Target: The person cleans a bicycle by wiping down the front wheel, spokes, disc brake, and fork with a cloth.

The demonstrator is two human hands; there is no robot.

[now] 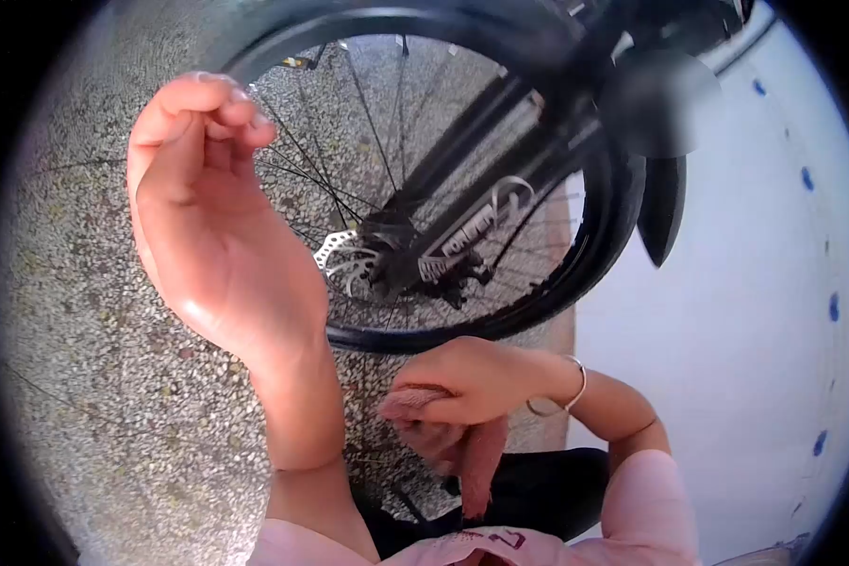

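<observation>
Left hand (222, 236), fingers curled and empty, is raised beside the bicycle wheel (424, 179); right hand (472, 382) grips a pink cloth (462, 443) (wiping step judged next).

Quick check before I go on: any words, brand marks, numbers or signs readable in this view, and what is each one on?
Nothing can be read here.
White lettering on the bicycle fork beside the wheel: too blurred and foreshortened to read.
Dark red mark on the pink shirt at the bottom edge: partly cut off, unreadable.
Yellow-and-black striped marking on the floor, seen through the spokes: a pattern, no text.
</observation>
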